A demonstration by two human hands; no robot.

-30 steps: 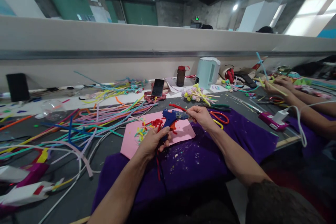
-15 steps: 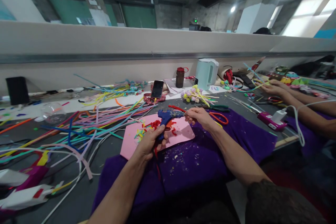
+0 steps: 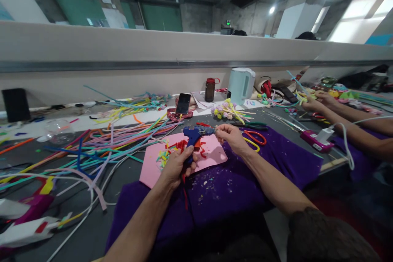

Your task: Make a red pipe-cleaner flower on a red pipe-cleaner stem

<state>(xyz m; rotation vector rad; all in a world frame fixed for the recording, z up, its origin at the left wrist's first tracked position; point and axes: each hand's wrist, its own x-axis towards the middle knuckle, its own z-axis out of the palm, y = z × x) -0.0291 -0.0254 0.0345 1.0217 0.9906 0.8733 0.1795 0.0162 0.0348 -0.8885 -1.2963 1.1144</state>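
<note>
My left hand [image 3: 181, 163] is wrapped round the handle of a blue hot glue gun [image 3: 193, 138], whose nozzle points right. At the nozzle tip, my right hand [image 3: 229, 136] is pinched closed; whatever lies between its fingertips is too small to make out. Beneath the gun lies a pink sheet [image 3: 215, 156] scattered with red, yellow and green pipe cleaner snippets [image 3: 164, 156]. A red strip [image 3: 185, 196] hangs below my left hand. Scissors with red and yellow handles [image 3: 257, 136] rest just right of my right hand.
Long pipe cleaners [image 3: 123, 139] cover the left of the table. Behind stand a phone [image 3: 183, 103], a brown bottle [image 3: 210, 91] and a pale blue kettle [image 3: 241, 86]. A purple cloth [image 3: 221, 196] drapes the front edge. At right, another person's hands [image 3: 319, 104] hold pipe cleaners beside a power strip [image 3: 317, 141].
The view has shifted very slightly. Both my hands and the glue gun keep nearly the same positions, with the right fingertips still at the nozzle.
</note>
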